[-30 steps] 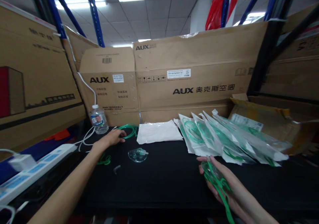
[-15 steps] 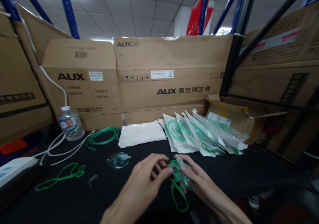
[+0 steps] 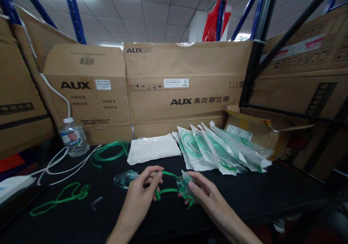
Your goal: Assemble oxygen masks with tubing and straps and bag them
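Observation:
My right hand (image 3: 202,189) is closed round a clear oxygen mask (image 3: 182,186) with a pale connector pointing up. A green elastic strap (image 3: 168,190) runs leftward from the mask, and the fingers of my left hand (image 3: 148,186) pinch it. The strap is drawn out between both hands. Just beyond my left hand lies a second clear mask (image 3: 123,179), partly covered by the fingers. To the left, a loose green strap (image 3: 59,200) and a small clear plastic piece (image 3: 97,202) rest on the black table (image 3: 81,226).
Behind are coiled green tubing (image 3: 108,151), a flat white packet (image 3: 153,148) and several sealed pouches (image 3: 193,146) with green tubing inside. A plastic bottle (image 3: 74,139) with white cables stands at the left. An open carton (image 3: 255,128) sits at the back right; large cardboard panels (image 3: 187,66) wall the table.
My left hand has moved left and now pulls the green strap sideways; before, the strap hung below the mask. The mask in my right hand has shifted slightly left. The view has moved a little.

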### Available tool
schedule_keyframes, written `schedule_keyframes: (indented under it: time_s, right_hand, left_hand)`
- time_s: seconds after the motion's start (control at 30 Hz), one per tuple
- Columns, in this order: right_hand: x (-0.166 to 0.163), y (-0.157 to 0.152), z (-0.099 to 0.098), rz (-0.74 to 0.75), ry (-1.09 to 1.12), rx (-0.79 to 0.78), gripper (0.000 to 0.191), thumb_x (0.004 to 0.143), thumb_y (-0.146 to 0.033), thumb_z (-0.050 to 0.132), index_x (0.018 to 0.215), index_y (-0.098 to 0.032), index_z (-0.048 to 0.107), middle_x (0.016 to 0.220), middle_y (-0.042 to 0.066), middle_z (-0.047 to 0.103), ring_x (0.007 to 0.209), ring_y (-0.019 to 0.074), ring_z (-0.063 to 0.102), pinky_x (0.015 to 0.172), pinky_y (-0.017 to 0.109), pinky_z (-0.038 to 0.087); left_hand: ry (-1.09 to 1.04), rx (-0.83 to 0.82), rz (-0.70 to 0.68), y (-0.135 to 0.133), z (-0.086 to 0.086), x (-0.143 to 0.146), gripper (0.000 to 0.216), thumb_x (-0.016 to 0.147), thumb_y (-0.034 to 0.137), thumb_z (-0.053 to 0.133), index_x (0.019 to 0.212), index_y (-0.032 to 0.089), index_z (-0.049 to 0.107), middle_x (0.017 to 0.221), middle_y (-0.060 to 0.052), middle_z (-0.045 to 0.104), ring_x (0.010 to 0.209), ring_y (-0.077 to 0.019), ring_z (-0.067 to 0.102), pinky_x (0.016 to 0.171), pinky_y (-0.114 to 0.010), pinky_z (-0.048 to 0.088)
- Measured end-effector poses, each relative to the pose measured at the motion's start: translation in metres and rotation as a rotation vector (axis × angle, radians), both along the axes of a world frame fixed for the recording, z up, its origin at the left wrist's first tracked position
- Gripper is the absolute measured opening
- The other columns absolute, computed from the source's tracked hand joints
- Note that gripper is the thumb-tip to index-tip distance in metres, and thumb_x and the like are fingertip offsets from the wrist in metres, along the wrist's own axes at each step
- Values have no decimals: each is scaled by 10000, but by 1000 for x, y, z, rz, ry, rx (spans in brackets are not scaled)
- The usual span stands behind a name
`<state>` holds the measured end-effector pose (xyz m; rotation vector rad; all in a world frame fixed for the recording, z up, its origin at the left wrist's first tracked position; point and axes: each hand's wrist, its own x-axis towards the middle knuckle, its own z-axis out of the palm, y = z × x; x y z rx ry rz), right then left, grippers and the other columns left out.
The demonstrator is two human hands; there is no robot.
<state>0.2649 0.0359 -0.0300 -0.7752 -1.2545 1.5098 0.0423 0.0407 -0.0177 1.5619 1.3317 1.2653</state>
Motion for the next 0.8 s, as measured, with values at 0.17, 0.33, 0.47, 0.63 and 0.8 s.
schedule_keyframes:
  time_s: [0.17, 0.33, 0.47, 0.63, 0.8]
  right_hand:
    - [7, 3, -6, -48, 233, -70, 377, 860, -426, 762, 1184, -244, 699, 1198, 86, 722, 1087, 252, 690, 932, 393, 528]
    - [9, 8, -8, -280, 418, -149, 453, 733, -468, 859, 1114, -265, 720, 1215, 71, 731, 1134, 272, 668, 973, 449, 520]
    - [5, 2, -4, -179, 276, -87, 379, 803, -413, 820, 1129, -248, 718, 1152, 61, 747, 1116, 238, 673, 1015, 386, 485]
    - [2, -1, -3, -152, 152, -13, 336, 838, -420, 785, 1089, -218, 689, 985, 39, 756, 954, 194, 697, 865, 283, 520]
    - [-2, 2, -6, -253, 80, 36, 380, 782, -445, 825, 987, -244, 575, 880, -23, 685, 679, 130, 646, 590, 220, 515]
  left_hand:
    - [145, 29, 126, -1, 10, -23, 463, 869, 618, 559, 1079, 230, 699, 763, -18, 674, 623, -191, 616, 535, -267, 440]
    - [416, 82, 273, -6, 19, -29, 360, 837, 539, 558, 1044, 297, 724, 786, -26, 703, 641, -246, 649, 621, -355, 492]
    - [432, 329, 188, -20, 24, -3, 246, 902, 454, 573, 1067, 331, 707, 1147, -52, 701, 1053, -285, 655, 945, -402, 493]
    - [405, 344, -182, -27, 11, 40, 147, 960, 341, 590, 1059, 285, 684, 1033, -35, 714, 950, -216, 645, 887, -324, 489]
    - [328, 233, -161, -16, -7, 50, 148, 929, 383, 650, 936, 253, 719, 817, -18, 701, 695, -182, 594, 689, -292, 452]
